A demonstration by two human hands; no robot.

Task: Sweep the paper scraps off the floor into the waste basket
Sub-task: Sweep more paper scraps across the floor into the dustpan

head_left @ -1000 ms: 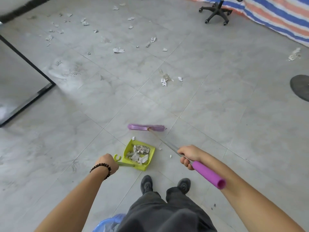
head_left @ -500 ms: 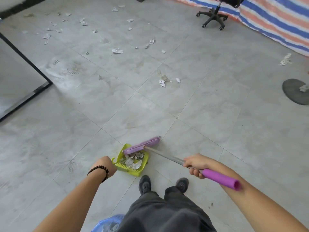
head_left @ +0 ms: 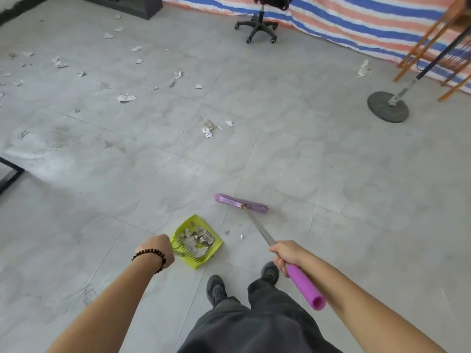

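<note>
My left hand [head_left: 156,252] grips the handle of a lime-green dustpan [head_left: 214,247] that sits on the floor and holds several paper scraps [head_left: 196,240]. My right hand [head_left: 286,253] grips a broom's metal shaft just above its purple grip [head_left: 305,287]. The purple broom head [head_left: 240,203] rests on the tiles beyond and right of the dustpan. Two tiny scraps [head_left: 240,236] lie between the pan and the shaft. A small scrap cluster [head_left: 207,132] lies farther out, and many scraps [head_left: 126,97] are scattered at the far left.
An office chair base [head_left: 258,30] stands at the far middle before a striped tarp [head_left: 356,24]. A round stand base [head_left: 387,107] and wooden legs [head_left: 430,36] are at the right, with a crumpled scrap [head_left: 363,68] nearby. A dark frame [head_left: 10,174] edges the left.
The broom head has swung from over the dustpan out to the floor beyond and to its right. The camera has tilted up, showing more of the far room.
</note>
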